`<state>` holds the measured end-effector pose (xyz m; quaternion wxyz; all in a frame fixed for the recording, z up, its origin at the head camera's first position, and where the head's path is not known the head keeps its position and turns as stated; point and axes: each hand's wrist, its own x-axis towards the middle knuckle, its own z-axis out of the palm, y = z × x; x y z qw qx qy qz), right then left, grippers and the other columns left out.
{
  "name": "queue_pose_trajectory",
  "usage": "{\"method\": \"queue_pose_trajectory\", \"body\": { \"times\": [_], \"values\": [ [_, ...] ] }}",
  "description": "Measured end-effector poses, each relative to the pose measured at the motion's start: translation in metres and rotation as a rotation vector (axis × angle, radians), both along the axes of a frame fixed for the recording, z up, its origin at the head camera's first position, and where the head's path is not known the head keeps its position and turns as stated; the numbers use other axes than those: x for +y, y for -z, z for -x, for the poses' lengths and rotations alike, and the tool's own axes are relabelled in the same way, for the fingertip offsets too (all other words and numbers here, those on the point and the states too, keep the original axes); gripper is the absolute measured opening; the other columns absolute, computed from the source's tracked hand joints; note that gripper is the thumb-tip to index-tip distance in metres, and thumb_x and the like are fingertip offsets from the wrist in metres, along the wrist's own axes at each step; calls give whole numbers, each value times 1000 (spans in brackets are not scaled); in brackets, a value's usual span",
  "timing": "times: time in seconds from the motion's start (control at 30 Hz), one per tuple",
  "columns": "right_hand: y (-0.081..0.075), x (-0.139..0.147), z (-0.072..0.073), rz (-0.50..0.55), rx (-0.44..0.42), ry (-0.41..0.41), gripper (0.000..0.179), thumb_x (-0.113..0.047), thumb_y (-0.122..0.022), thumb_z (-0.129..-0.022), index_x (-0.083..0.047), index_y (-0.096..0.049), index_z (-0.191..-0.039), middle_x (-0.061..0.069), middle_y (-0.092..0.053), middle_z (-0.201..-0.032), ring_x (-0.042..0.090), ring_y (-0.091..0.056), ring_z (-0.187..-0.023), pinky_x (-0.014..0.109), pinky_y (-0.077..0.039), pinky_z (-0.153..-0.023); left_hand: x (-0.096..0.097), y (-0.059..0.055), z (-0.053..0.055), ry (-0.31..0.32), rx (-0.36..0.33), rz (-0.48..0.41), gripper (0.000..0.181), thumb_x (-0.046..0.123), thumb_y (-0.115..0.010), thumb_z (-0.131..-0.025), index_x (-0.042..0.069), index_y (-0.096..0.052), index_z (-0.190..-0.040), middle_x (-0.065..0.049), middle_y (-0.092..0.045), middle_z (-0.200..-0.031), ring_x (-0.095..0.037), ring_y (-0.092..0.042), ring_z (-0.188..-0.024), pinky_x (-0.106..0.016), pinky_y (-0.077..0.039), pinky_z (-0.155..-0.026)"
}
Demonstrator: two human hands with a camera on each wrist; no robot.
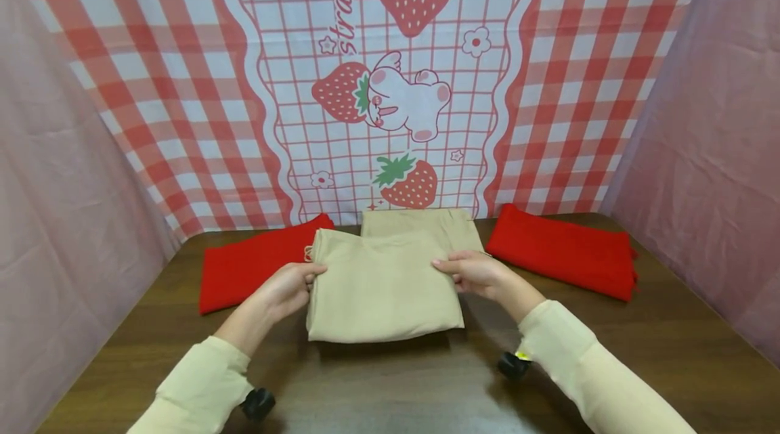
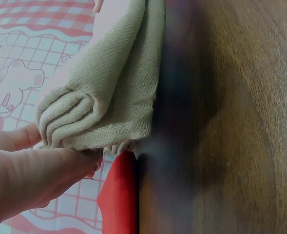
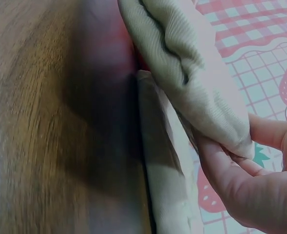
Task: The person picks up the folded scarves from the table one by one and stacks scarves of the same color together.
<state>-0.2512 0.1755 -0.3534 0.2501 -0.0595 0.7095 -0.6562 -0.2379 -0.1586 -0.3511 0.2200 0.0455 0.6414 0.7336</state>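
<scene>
A folded beige cloth is held up over the table between both hands, with its broad face toward me. My left hand pinches its left edge, thumb on the near face. On the opposite side my right hand grips the right edge in the same way. The left wrist view shows the stacked folds of the cloth and a bit of fringe under them. Seen from the right wrist, the cloth is raised off the wood, thumb and fingers pinching its corner.
Behind the held cloth, a second folded beige cloth lies at the table's back edge. One red folded cloth lies at the left, another red folded cloth at the right. A strawberry-print curtain hangs behind the wooden table.
</scene>
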Motion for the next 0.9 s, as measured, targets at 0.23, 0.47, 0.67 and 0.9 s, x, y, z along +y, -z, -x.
{"method": "queue_pose_trajectory", "body": {
  "times": [0.23, 0.47, 0.67, 0.9],
  "values": [
    [-6, 10, -4, 10, -16, -30, 25, -16, -50, -99, -17, -67, -80, -9, -69, -73, 4, -64, -70, 22, -55, -72, 5, -2, -3, 19, -5, 13, 27, 11, -38, -100, -5, -40, -122, 7, -62, -91, -6, -58, -89, -22, -48, -84],
    [-12, 13, -6, -2, -10, -16, 22, -18, -52, -98, -17, -66, -81, -9, -65, -70, 4, -59, -66, 21, -54, -69, 8, -6, -5, -2, -13, 23, 35, 10, -37, -100, -10, -38, -128, 7, -62, -91, -6, -58, -90, -22, -48, -85],
    [-9, 18, -7, 13, -8, -37, 22, -16, -48, -100, -16, -63, -84, -10, -63, -69, 3, -56, -64, 19, -53, -68, 11, -7, -6, 8, -17, 35, 38, 11, -39, -100, -11, -37, -131, 8, -63, -90, -7, -58, -90, -22, -49, -85],
    [-8, 18, -10, 21, -18, -40, 21, -17, -50, -100, -16, -65, -86, -10, -66, -72, 3, -60, -68, 21, -55, -71, 12, -5, -8, 14, -31, 56, 45, 14, -42, -100, -11, -34, -136, 6, -64, -96, -8, -59, -93, -24, -50, -87]
  ]
}}
